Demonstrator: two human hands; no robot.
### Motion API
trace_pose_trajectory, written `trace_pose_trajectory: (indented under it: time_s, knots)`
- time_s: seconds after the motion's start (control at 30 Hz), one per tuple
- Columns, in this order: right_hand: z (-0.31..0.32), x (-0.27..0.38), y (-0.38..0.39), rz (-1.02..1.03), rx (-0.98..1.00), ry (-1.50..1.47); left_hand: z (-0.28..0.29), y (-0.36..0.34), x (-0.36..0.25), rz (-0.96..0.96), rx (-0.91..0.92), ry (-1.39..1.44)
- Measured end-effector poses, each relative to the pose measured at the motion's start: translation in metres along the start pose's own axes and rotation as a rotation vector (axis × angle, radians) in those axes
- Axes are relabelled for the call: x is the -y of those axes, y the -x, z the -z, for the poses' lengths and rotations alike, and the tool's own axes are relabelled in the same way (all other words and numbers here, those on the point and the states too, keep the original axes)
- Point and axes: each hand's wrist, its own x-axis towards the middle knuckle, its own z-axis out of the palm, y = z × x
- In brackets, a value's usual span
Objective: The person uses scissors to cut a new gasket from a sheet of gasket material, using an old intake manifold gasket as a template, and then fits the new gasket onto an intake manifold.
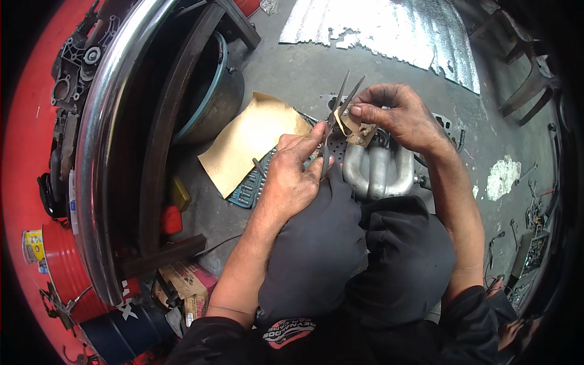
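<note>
My left hand is closed around the handles of a pair of scissors, whose blades point up and stand slightly apart. Pinched between the thumb and fingers of my right hand is a small cut piece of brown paper-like sheet, close beside the blades. Beneath my hands lies a silvery metal manifold with curved pipes. A larger tan sheet rests to the left, partly covering a teal tool case. My left hand hides part of that case.
A shiny foil sheet covers floor at the far side. On the left stand a chrome tube and a large round tub. Scattered hand tools and a dark chair are at right. Someone's hand shows lower right.
</note>
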Motion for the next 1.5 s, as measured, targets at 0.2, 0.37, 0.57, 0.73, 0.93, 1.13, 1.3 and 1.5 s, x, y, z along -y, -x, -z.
trace_pose_trajectory:
  time_s: [0.2,0.37,0.57,0.73,0.93,1.13,1.3,1.5]
  knots:
    - [-0.002,-0.001,-0.002,-0.019,-0.015,-0.019,0.001,0.0,0.0,-0.014,0.001,-0.032]
    - [0.0,0.002,0.0,-0.03,-0.005,-0.037,0.002,0.0,0.0,0.024,0.024,0.009]
    - [0.001,0.001,-0.001,-0.016,-0.012,-0.004,0.001,0.0,0.003,0.029,0.036,0.016]
    - [0.002,0.001,0.0,0.032,0.031,-0.005,-0.001,-0.001,0.005,-0.026,0.02,-0.007]
    - [0.001,0.002,0.0,0.001,0.004,0.02,0.004,-0.001,0.001,0.024,0.05,0.022]
    - [0.005,0.0,-0.001,0.029,0.046,0.052,0.008,-0.002,-0.002,0.028,0.069,-0.027]
    - [0.002,0.003,0.0,0.001,0.067,-0.023,0.004,-0.002,0.006,-0.051,0.041,-0.038]
    - [0.004,0.0,-0.001,0.03,0.057,0.022,0.011,-0.003,-0.002,0.014,0.1,-0.068]
